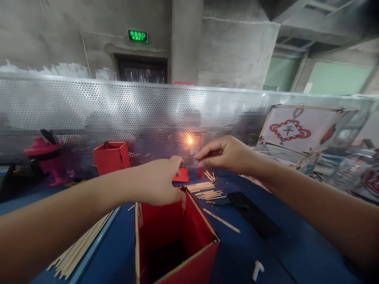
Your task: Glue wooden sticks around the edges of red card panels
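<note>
In front of me stands an open-topped red box with pale wooden strips along its edges. My left hand is closed at its far rim, near the corner; part of the fingers is hidden behind the hand. Beyond the box, my right hand is raised, thumb and fingers pinched together on a small clear piece, too small to name. Just below those fingertips a short red upright piece stands on the blue table. A flat red piece lies by my left hand.
Several short wooden sticks, a thin stick-like tool and a black flat object lie right of the box. Long sticks lie left. A second red box and pink cup stand behind. An orange glow shows on the perforated panel.
</note>
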The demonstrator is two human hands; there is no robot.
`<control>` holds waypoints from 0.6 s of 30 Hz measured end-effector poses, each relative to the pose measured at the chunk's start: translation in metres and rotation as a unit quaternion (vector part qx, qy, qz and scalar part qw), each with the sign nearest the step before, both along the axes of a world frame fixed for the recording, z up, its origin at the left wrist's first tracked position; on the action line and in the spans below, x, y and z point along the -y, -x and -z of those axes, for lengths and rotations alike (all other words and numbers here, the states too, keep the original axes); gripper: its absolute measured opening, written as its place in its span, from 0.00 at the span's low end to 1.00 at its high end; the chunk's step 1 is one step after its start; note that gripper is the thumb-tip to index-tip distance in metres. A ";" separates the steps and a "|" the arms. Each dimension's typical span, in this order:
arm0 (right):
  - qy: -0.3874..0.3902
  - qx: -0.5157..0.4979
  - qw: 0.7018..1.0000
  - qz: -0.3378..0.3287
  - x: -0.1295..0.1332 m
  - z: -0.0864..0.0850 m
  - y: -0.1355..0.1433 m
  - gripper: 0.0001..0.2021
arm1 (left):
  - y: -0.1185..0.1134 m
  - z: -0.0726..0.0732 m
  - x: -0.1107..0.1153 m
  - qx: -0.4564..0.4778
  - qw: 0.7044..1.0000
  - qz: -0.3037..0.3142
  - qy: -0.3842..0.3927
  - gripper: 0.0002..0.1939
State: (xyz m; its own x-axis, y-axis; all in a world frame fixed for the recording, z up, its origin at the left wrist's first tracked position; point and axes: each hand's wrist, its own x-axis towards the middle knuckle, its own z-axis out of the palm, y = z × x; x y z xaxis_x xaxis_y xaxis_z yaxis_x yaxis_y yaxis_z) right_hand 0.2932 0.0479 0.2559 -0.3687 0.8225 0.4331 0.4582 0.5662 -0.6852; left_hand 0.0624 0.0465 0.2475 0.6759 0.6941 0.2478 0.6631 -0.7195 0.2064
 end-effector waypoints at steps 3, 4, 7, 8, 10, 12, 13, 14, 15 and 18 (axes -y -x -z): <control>0.018 -0.032 0.999 -0.003 -0.001 0.007 -0.001 0.05 | 0.000 -0.010 -0.006 0.058 0.997 -0.020 0.045 0.26; 0.018 -0.037 0.999 -0.004 -0.001 0.009 0.000 0.05 | -0.002 -0.014 -0.008 0.083 0.994 -0.027 0.059 0.24; -0.001 -0.037 0.999 0.002 0.001 0.013 0.003 0.04 | -0.007 -0.024 -0.011 0.137 0.985 -0.039 0.096 0.20; -0.012 -0.034 0.999 0.005 0.002 0.013 0.004 0.04 | -0.008 -0.026 -0.011 0.148 0.982 -0.035 0.113 0.20; -0.040 -0.029 0.999 0.011 0.004 0.014 0.006 0.04 | -0.009 -0.028 -0.009 0.173 0.972 -0.020 0.161 0.22; -0.075 -0.028 0.997 0.015 0.006 0.015 0.008 0.04 | -0.010 -0.027 -0.006 0.194 0.958 -0.005 0.210 0.23; -0.093 -0.029 0.995 0.015 0.007 0.015 0.009 0.04 | -0.011 -0.027 -0.005 0.205 0.951 -0.001 0.231 0.23; -0.110 -0.032 0.993 0.015 0.008 0.016 0.009 0.04 | -0.011 -0.027 -0.004 0.213 0.945 0.003 0.247 0.22; -0.123 -0.036 0.992 0.013 0.009 0.017 0.010 0.04 | -0.012 -0.026 -0.003 0.223 0.940 0.005 0.260 0.21; -0.145 -0.040 0.989 0.006 0.013 0.018 0.012 0.05 | -0.014 -0.025 -0.001 0.258 0.921 -0.001 0.292 0.20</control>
